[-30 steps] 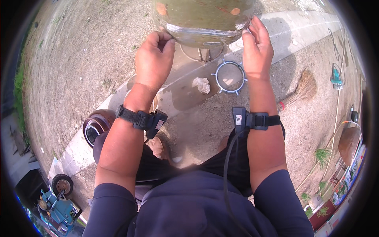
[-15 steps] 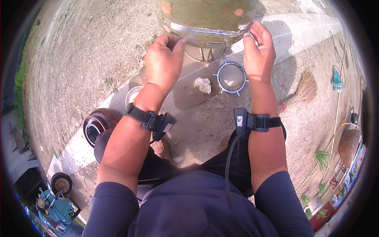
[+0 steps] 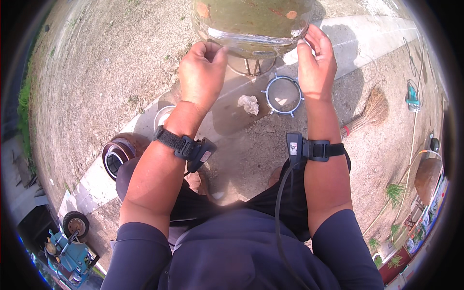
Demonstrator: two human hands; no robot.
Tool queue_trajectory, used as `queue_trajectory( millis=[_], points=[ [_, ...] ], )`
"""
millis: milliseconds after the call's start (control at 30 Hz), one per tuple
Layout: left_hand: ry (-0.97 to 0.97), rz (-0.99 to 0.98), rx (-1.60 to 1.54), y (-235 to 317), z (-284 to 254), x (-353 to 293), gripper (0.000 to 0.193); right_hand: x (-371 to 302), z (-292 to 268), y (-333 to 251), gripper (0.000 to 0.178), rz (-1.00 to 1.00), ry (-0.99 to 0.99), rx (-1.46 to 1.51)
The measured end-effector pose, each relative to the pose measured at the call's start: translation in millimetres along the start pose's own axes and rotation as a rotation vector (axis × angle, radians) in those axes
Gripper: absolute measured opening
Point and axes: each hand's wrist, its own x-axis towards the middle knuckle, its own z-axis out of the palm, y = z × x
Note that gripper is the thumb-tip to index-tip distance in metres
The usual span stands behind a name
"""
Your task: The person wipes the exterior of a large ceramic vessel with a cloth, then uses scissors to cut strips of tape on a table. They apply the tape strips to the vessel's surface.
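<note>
item: big metal pot (image 3: 253, 21), top centre, on stand. i see l hand (image 3: 202, 72) moved in from 1 s ago, fingers curled against rim, looks like a grip; r hand (image 3: 316, 65) as before, fingers half spread, touching rim. below: sieve (image 3: 283, 94), rag (image 3: 249, 103), broom (image 3: 369, 111). reads as a two-handed hold forming.

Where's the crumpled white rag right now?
The crumpled white rag lies on the ground in the head view's centre, between both forearms, just left of the round sieve.
</note>
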Motion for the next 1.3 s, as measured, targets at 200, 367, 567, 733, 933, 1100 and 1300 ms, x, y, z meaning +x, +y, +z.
queue_trajectory(
  millis=[200,367,567,733,933,1100,1300],
  points=[
    [0.031,0.007,-0.112,-4,3,2,0.019,1,2,1,0.048,-0.007,0.008,0.031],
    [0.005,0.006,-0.133,-5,1,0,0.019,1,1,0,0.047,-0.002,0.005,0.027],
    [0.016,0.023,-0.095,-9,2,0,0.018,1,1,-1,0.046,-0.015,0.008,0.016],
    [0.044,-0.035,-0.106,-3,5,1,0.018,1,1,2,0.046,-0.007,0.002,0.028],
    [0.027,0.044,-0.113,-5,3,2,0.017,2,3,3,0.046,-0.005,0.008,0.055],
    [0.007,0.135,-0.052,-5,-1,-4,0.014,1,3,1,0.047,-0.001,0.007,0.05],
    [-0.038,0.223,-0.003,-2,-7,-14,0.013,2,3,0,0.048,0.012,0.018,0.046]
  ],
)
